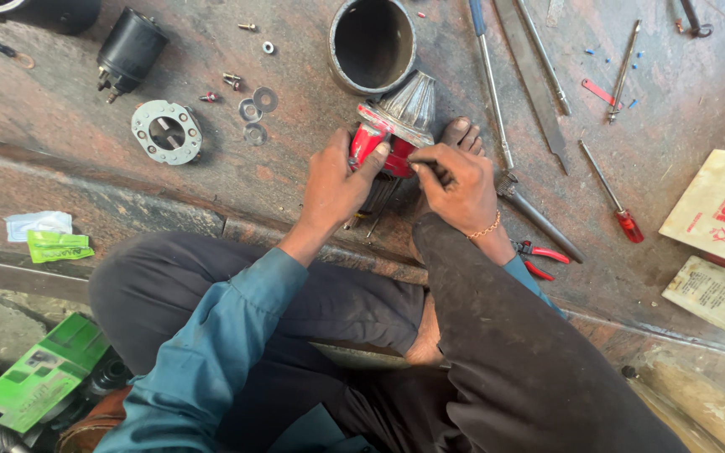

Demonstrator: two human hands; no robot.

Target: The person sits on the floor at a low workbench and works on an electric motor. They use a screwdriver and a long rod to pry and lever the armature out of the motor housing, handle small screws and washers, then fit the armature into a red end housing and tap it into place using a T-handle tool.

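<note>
Knees in dark trousers [497, 352] fill the near part of the view, with teal sleeves [211, 352] running forward from them. Beyond the knees both hands meet on a red and silver motor part [396, 126] that lies on the stained work floor [295, 180], roughly in the middle of the view and just below a short steel cylinder. The left hand [333, 184] wraps its fingers around the red body from the left, thumb pressed against the side, so it is closed on the part. The right hand [459, 180], with a thin bracelet at the wrist, has its fingers curled and pinched against the red section from the right; whether something small sits between the fingertips cannot be told. A bare foot [461, 134] rests just beside the part's ribbed silver end.

Near the right wrist lie red-handled pliers [543, 256], and a long metal tool [539, 214] stretches away beside them. Farther right sits a red-handled screwdriver [618, 205] and cream-coloured cartons [719, 205]. To the left of the hands, well apart, lie three washers [255, 113], a round perforated plate [167, 132] and a black cylindrical unit [130, 46]. Farthest off, the open steel cylinder [372, 42] stands at the top, touching the part's silver end, with long rods and a file [534, 80] to its right.
</note>
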